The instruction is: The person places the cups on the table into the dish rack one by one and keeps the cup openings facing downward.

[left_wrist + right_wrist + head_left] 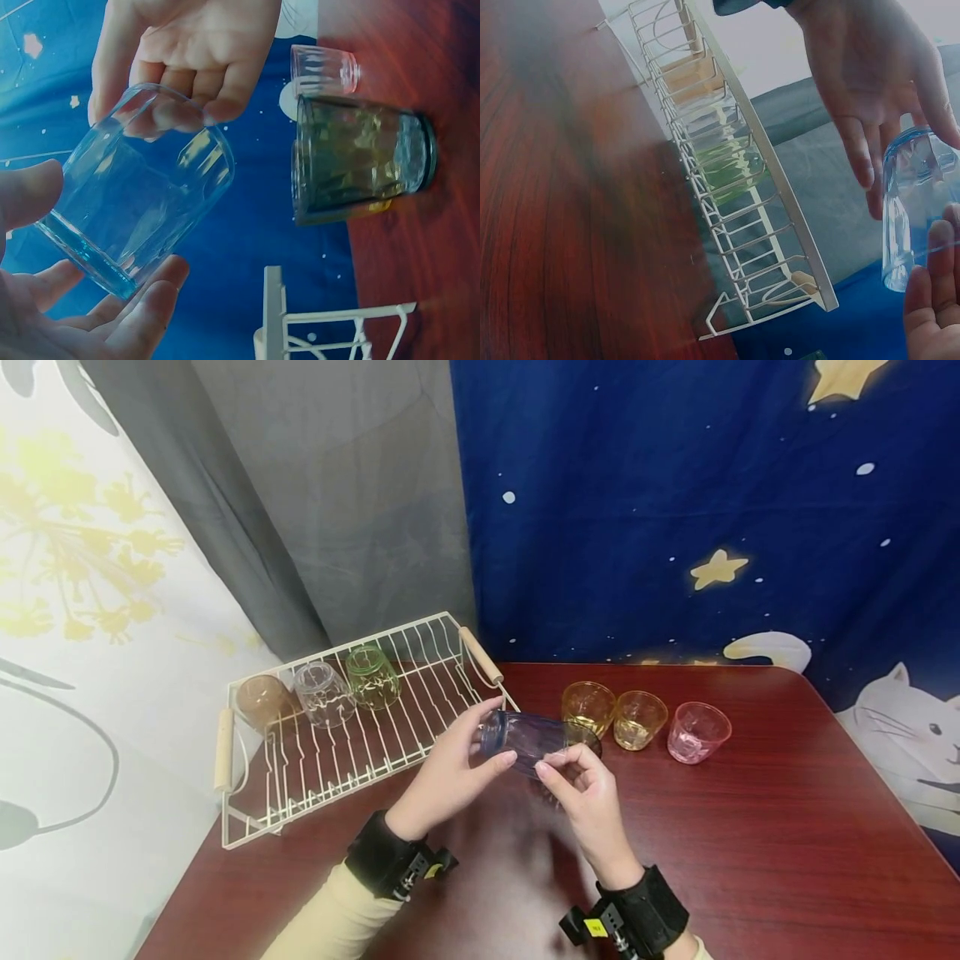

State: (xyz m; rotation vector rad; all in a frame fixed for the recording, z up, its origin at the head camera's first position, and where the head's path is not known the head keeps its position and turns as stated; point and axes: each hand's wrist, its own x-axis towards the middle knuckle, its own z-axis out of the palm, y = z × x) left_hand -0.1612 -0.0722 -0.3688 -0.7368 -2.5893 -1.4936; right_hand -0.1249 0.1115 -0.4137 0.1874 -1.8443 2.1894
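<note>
A clear blue drinking glass (531, 737) lies sideways in the air between both hands, above the table. My left hand (457, 760) holds its base end, thumb on the near side and fingers behind. At the rim end, my right hand (588, 802) pinches the glass wall between thumb and fingers. In the left wrist view the blue glass (142, 187) is tilted, with its thick base by the left thumb and its mouth at the right fingers. The right wrist view shows the glass (907, 202) only partly, cut off by the frame edge.
A white wire rack (420, 693) with wooden handles stands left, holding upturned brown (264, 702), clear (322, 695) and green (372, 678) glasses. Right of the hands stand two yellow glasses (640, 722), a pink glass (697, 733) and a dark grey glass (352, 157). Curtains hang behind.
</note>
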